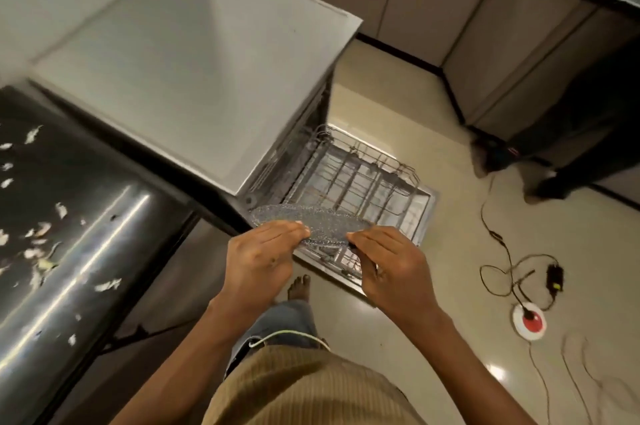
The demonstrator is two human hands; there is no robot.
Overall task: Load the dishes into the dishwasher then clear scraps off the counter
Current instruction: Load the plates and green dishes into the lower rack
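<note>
While your left hand [263, 251] and right hand [384, 262] pinch one glass plate [304, 220] by its near rim, it hangs over the one pulled-out rack [360, 175] of the dishwasher [194, 78]; many scraps [41, 234] litter the bench [104, 234].

My plate's [308, 222] near rim behind my fingers, rack's [356, 178] back under the dishwasher [194, 71], counter [52, 234] cut off left.

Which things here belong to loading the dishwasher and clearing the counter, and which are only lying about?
Belong to the job:
- glass plate, held by left hand and right hand
- dishwasher rack, pulled out
- scraps on the dark counter

Only lying about:
- black cable on the floor
- red and white round device
</note>
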